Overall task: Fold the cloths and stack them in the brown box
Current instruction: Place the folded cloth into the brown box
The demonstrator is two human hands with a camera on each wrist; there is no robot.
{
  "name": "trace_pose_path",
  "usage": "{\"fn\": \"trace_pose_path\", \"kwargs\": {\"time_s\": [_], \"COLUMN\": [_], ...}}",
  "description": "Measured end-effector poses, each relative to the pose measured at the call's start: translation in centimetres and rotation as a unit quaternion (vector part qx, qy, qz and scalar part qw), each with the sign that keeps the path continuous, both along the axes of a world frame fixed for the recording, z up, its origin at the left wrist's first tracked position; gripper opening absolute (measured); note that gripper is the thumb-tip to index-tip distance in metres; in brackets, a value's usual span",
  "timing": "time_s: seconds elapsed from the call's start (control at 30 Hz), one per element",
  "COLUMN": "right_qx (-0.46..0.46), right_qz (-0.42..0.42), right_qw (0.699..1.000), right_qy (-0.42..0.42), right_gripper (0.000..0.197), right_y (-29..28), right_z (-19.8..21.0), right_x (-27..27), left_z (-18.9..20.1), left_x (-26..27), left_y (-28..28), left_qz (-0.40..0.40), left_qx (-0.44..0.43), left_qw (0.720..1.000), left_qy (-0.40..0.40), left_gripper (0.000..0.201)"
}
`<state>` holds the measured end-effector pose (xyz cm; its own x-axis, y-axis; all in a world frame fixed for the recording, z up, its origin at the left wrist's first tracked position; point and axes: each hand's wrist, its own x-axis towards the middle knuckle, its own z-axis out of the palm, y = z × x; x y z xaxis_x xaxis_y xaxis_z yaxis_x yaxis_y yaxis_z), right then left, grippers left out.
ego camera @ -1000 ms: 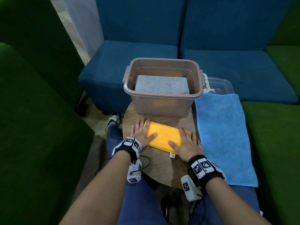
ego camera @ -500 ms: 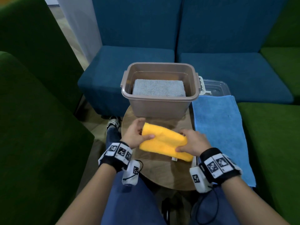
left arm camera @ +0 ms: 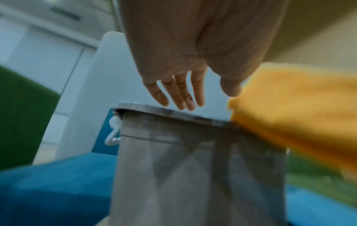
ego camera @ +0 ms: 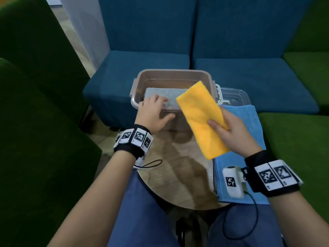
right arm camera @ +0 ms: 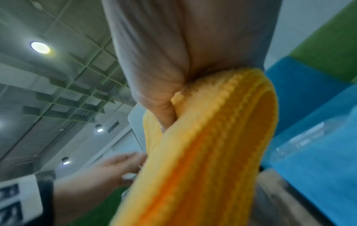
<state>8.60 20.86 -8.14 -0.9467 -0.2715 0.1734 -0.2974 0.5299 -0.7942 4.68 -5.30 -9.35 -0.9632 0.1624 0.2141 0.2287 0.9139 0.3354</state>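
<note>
Transfer of the folded yellow cloth [ego camera: 201, 118] is under way: a second ago it lay flat on the round wooden table [ego camera: 178, 184] under both palms, half a second ago both hands had lifted it by its ends, and now the right hand [ego camera: 235, 132] alone carries it, thumb on top and fingers beneath, pinching it about midway. The cloth slants upward, its far corner already over the near right part of the brown box [ego camera: 137, 86], its near end still above the table edge. The left hand [ego camera: 153, 113] has let go; its fingers are extended and relaxed, reaching over the near rim toward the folded grey cloth [ego camera: 167, 98] lying inside, though contact cannot be confirmed. Judgement: folding of the yellow piece is finished and placement on the grey one comes next, the free hand probably steadying the stack. The blue cloth [ego camera: 249, 122] remains spread out to the right, unfolded, so one more cycle is left. Writing: none legible; wristbands [ego camera: 274, 175] carry only black-and-white coded squares, and no brand shows anywhere.
</note>
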Motion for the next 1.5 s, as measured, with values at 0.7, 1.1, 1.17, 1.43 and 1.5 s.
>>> {"fn": "trace_pose_path", "kwargs": {"time_s": [0.7,1.1,1.17,1.43,1.5], "right_qx": [0.496,0.581,0.589,0.592,0.583], "right_qz": [0.169,0.188,0.159,0.15,0.14], "right_qw": [0.842,0.792,0.792,0.789,0.798], "right_qy": [0.13,-0.019,-0.029,-0.063,-0.069], "right_gripper": [0.02,0.027,0.02,0.029,0.035], "right_y": [-9.6,-11.8,-11.2,-10.3,-9.6], "right_z": [8.2,5.6,5.6,5.3,5.6], "right_x": [-11.4,-13.0,-13.4,-13.4,-13.3], "left_z": [3.7,5.8,6.0,5.3,5.6], "left_x": [1.7,-5.1,-5.5,-5.9,-5.8], "left_y": [-3.1,-4.5,-4.5,-5.2,-5.8], "left_qz": [-0.032,-0.015,-0.014,0.008,0.007], "left_qx": [0.087,-0.222,-0.206,-0.15,-0.097], "left_qw": [0.996,0.964,0.969,0.972,0.979], "left_qy": [-0.002,-0.148,-0.139,-0.181,-0.18], "left_gripper": [0.03,0.029,0.029,0.024,0.024]}}
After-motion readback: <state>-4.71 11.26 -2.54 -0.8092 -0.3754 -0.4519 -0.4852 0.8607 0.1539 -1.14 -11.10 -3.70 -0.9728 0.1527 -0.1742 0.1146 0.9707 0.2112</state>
